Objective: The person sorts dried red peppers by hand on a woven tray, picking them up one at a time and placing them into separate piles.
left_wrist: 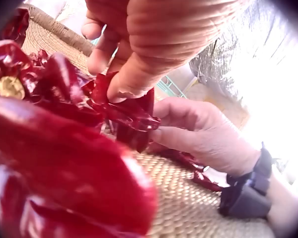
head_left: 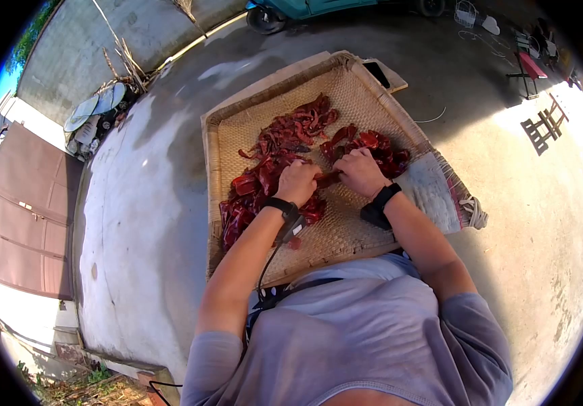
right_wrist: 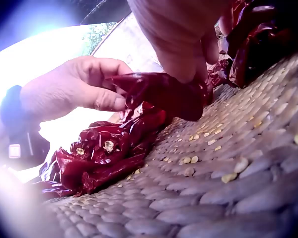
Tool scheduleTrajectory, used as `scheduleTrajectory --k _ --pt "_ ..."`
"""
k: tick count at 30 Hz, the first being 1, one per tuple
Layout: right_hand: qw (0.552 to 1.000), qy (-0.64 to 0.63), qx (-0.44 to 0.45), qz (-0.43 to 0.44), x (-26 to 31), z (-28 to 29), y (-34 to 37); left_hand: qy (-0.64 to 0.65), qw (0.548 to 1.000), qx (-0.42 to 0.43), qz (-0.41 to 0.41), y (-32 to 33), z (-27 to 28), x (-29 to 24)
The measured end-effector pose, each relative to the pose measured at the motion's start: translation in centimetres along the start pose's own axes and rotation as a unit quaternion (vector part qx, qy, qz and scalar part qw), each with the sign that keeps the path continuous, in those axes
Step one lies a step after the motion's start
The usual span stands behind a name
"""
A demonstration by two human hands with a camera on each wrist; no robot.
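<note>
Head view: left hand (head_left: 297,183) and right hand (head_left: 362,173) have fingers pinched on one red pepper (head_left: 329,179) over the woven tray (head_left: 349,227), likely so the tray catches seeds (right_wrist: 194,159).

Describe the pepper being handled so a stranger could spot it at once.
Find the big, pale woven tray. Near its middle, the left hand and right hand grip a dark red pepper between them. Unlike the heaped peppers on either side, it spans both hands.
</note>
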State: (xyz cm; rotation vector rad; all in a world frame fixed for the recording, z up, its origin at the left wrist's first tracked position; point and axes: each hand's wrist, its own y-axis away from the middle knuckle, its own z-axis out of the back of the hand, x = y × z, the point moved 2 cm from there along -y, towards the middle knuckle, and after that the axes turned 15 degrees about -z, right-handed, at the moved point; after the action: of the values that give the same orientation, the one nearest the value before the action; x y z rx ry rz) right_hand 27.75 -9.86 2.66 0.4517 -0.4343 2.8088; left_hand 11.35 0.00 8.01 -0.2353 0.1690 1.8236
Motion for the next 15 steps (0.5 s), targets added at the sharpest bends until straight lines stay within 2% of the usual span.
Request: scheduleTrajectory --k 4,7,10,15 --pt "0.997 -0.064 -0.041 0.004 0.9 1.6 0.3 0.094 0.99 -0.024 0.103 0.4 1.7 -0.7" --pt "0.976 -0.07 -0.202 -0.052 1.2 3.5 -0.1 0.137 0.982 -0.083 0.104 1.1 1.7 -0.3" --pt "0.947 -0.065 -0.282 -0.137 0.3 5.5 0.1 0.169 0.981 -0.055 0.083 1.0 1.9 -2.0" --pt "0.901 -0.023 -0.359 -0.241 -2.6 6.0 0.3 0.275 0.959 -0.054 -0.028 -0.3 -1.4 -4.7"
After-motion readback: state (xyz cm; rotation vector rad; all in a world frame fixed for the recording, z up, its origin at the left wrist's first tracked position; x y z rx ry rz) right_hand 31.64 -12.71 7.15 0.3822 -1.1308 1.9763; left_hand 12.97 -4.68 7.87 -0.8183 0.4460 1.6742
